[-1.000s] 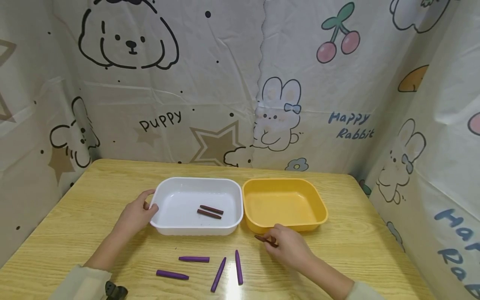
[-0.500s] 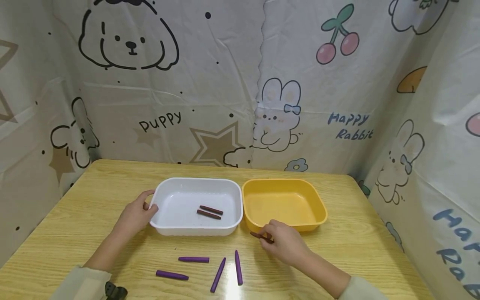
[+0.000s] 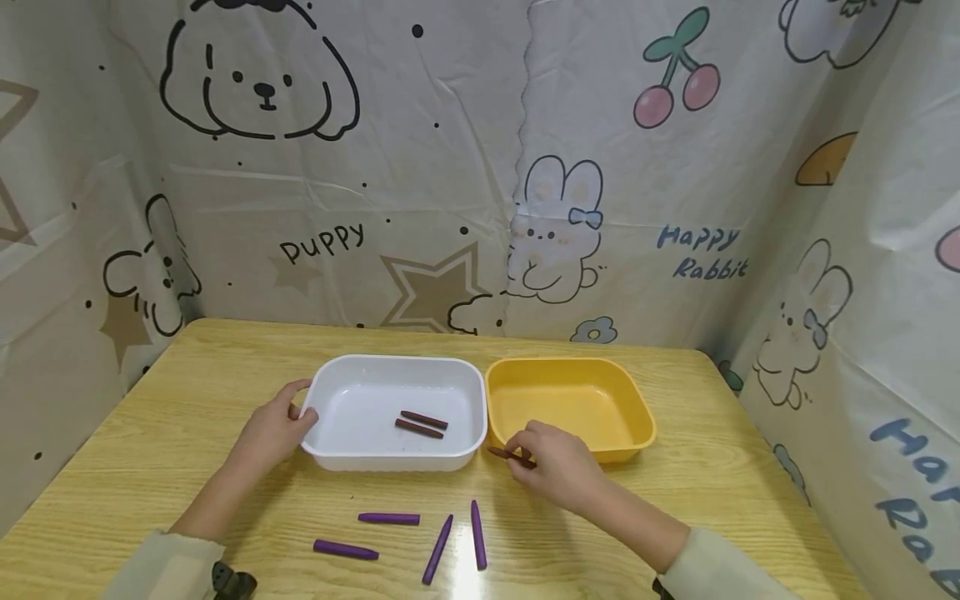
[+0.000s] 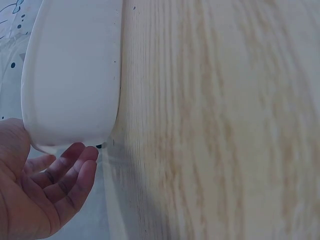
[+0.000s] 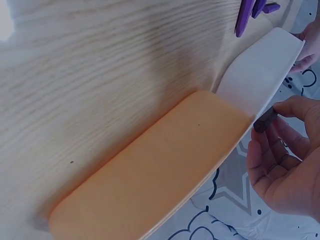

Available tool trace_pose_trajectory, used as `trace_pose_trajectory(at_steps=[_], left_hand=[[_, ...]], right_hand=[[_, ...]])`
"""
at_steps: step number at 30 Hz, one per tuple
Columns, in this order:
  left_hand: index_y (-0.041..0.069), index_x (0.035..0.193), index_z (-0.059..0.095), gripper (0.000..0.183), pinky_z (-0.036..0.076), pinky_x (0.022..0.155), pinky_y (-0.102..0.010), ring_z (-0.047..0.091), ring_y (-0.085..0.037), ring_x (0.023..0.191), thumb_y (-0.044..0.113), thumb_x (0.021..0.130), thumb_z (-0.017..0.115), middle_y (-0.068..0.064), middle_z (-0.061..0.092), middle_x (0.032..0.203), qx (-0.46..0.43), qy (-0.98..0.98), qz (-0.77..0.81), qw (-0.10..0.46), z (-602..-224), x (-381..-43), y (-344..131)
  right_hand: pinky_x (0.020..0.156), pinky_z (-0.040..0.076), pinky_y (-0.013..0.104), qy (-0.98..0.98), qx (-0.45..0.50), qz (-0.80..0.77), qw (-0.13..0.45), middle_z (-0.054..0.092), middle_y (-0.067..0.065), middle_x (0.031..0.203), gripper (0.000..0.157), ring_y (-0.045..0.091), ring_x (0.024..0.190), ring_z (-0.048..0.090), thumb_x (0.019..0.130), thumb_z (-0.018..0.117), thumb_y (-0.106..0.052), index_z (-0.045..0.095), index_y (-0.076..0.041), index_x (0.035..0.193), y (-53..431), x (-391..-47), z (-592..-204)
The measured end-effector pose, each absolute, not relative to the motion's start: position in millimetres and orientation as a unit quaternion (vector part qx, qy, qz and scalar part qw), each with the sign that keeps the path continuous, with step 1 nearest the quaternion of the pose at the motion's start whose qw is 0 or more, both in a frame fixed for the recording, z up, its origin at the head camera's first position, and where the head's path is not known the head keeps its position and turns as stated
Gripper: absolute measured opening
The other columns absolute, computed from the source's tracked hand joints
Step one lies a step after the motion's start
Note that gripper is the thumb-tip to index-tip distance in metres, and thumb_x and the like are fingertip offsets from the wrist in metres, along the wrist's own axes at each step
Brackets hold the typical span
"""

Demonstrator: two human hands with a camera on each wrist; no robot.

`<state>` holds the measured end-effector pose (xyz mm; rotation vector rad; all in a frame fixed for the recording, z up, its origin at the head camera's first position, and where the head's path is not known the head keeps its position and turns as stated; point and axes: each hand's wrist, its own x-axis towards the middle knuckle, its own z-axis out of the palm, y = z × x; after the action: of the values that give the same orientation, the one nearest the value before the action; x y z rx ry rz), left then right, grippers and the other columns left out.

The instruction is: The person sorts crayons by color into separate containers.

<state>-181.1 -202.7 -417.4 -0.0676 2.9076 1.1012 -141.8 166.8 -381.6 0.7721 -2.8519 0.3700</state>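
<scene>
My right hand [image 3: 564,468] pinches a brown crayon [image 3: 503,454] between thumb and fingers, over the near left corner of the yellow tray [image 3: 577,400]. In the right wrist view this crayon [image 5: 265,120] sticks out of the fingertips, right by the tray rim. At the left end of the white tray [image 3: 352,408], my left hand [image 3: 272,427] grips the rim, thumb on top and fingers outside. The left wrist view has those fingers [image 4: 75,175] bent near the tray's end wall. Two brown crayons [image 3: 419,428] lie side by side inside the white tray.
Several purple crayons [image 3: 388,518] lie scattered on the wooden table [image 3: 247,350] in front of the white tray. The two trays stand side by side, ends together. A printed cloth [image 3: 420,167] hangs behind the table and along both sides.
My right hand has moved left and a little away from me, carrying the brown crayon from in front of the yellow tray to its near left corner. The left hand stays put.
</scene>
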Motion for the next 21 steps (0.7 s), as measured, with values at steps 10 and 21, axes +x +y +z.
trace_pose_trajectory(at_steps=[10,21], left_hand=[[-0.003,0.140,0.032,0.056,0.040,0.052,-0.027,0.048,-0.017,0.062,0.019,0.091,0.049,-0.012,0.055,0.080,-0.028,0.934,0.355,0.018,-419,-182,-202],[-0.003,0.141,0.031,0.057,0.039,0.053,-0.027,0.048,-0.018,0.064,0.020,0.091,0.049,-0.012,0.055,0.082,-0.032,0.934,0.354,0.024,-418,-182,-201]], right_hand=[[0.052,0.037,0.017,-0.951,0.267,0.139,0.069,0.054,-0.008,0.073,0.008,0.004,0.062,0.046,0.080,0.071,-0.022,0.071,-0.017,0.086,154,-154,-374],[0.055,0.038,0.017,-0.946,0.283,0.143,0.067,0.056,-0.007,0.074,0.008,0.005,0.063,0.046,0.080,0.069,-0.023,0.071,-0.017,0.085,137,-164,-370]])
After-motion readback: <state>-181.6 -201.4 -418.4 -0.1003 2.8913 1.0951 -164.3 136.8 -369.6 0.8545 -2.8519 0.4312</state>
